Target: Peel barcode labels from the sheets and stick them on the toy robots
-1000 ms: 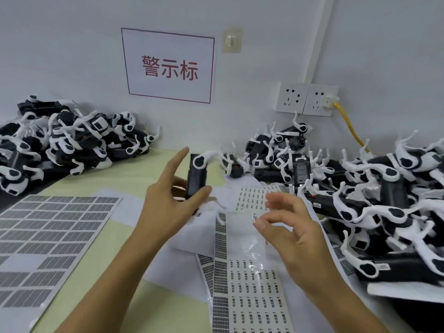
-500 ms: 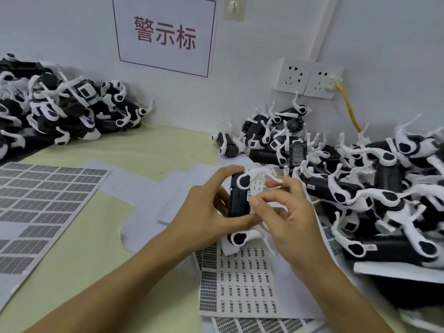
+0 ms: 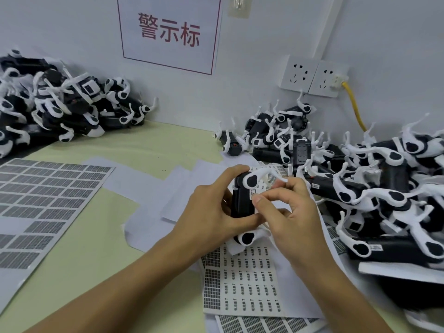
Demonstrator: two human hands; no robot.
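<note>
Left hand (image 3: 211, 212) grips a black-and-white toy robot (image 3: 242, 200) upright, thumb under its body and fingers curled over the top, just above the barcode label sheet (image 3: 242, 284) lying at the bench's near edge. Right hand (image 3: 293, 212) meets it from the side, fingertips (image 3: 258, 200) pinched against the robot's dark flank — whether a label sits under them cannot be told. Another label sheet (image 3: 45, 188) lies flat toward the bench's left edge. Heaps of toy robots fill the far left corner (image 3: 60, 104) and the right side (image 3: 372, 188) of the green bench (image 3: 96, 236).
</note>
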